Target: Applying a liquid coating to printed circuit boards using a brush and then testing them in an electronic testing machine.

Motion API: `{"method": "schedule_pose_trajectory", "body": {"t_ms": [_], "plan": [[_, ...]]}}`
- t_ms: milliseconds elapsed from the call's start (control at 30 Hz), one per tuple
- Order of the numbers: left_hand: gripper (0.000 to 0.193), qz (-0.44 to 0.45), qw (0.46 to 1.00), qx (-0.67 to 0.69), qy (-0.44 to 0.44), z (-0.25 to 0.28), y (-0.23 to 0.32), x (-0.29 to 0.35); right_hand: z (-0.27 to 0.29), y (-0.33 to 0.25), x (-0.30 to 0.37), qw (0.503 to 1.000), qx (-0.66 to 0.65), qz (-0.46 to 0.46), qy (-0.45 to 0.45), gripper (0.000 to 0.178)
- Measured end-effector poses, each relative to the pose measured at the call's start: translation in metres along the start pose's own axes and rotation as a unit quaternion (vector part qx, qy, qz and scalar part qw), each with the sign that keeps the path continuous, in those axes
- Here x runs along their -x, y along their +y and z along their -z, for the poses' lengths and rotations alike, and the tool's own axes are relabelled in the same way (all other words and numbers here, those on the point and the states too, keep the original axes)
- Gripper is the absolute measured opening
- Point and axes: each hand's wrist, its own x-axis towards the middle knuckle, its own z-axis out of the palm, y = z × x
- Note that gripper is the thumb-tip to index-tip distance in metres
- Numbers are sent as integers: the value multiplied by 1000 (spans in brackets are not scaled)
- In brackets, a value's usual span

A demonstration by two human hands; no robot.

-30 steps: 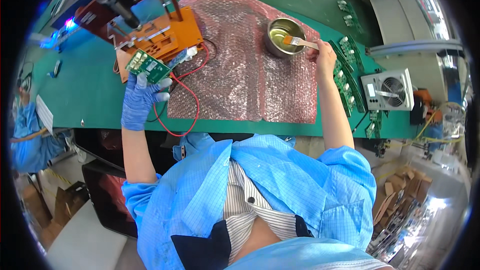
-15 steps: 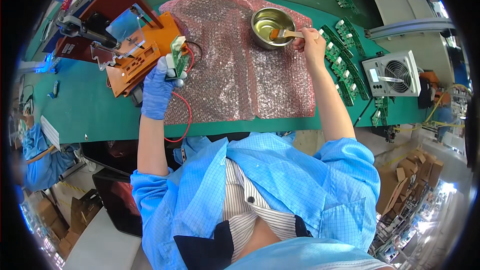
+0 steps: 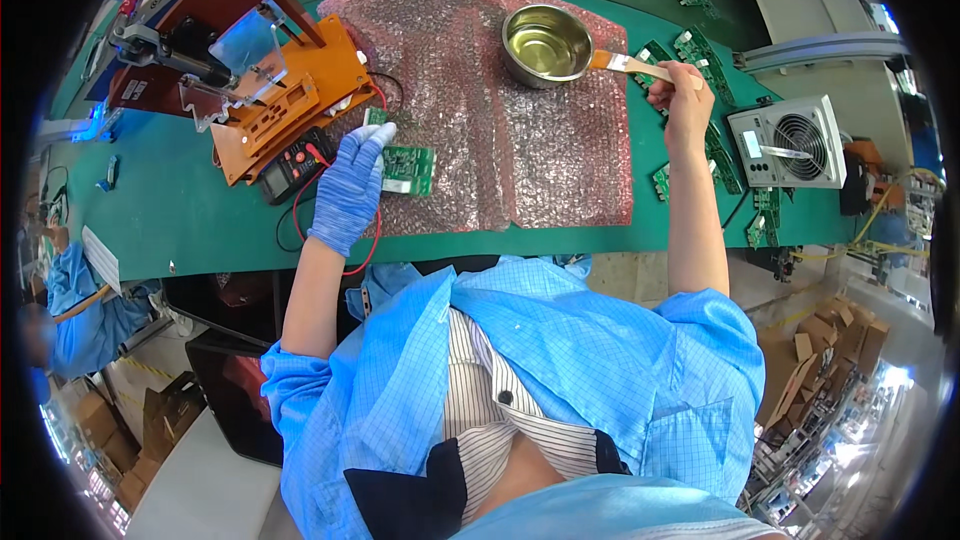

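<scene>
My left hand [image 3: 352, 188], in a blue glove, holds a small green circuit board [image 3: 408, 169] over the left part of the pink bubble-wrap sheet [image 3: 500, 100]. My bare right hand [image 3: 680, 95] grips the wooden handle of a flat brush [image 3: 632, 65]. The brush's bristles rest on the rim of a round metal bowl [image 3: 547, 43] with yellowish liquid in it, at the sheet's far edge.
An orange and brown test fixture [image 3: 255, 70] with a clear shield stands at the far left, a black meter [image 3: 290, 175] with red wires beside it. Several green boards [image 3: 700, 50] lie right of the bowl. A small white fan unit [image 3: 785, 140] stands at the right. Another person's blue sleeve [image 3: 85, 310] is at the left edge.
My left hand has carried the green board from the fixture rightward onto the bubble wrap. My right hand drew the brush back out of the liquid to the bowl's rim.
</scene>
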Motion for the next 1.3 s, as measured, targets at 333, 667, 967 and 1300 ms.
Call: {"method": "schedule_pose_trajectory", "body": {"t_ms": [333, 667, 967, 1300], "plan": [[43, 226, 971, 49, 64, -8, -6, 14, 3, 14, 3, 999, -7, 38, 8, 19], [17, 275, 946, 168, 29, 8, -7, -10, 10, 23, 3, 997, -64, 26, -22, 20], [18, 268, 801, 534, -42, 33, -3, -23, 15, 22, 5, 997, 12, 56, -56, 22], [38, 228, 773, 579, -123, 24, -11, -55, -56, -30, 44, 928, 4, 147, -344, 18]]}}
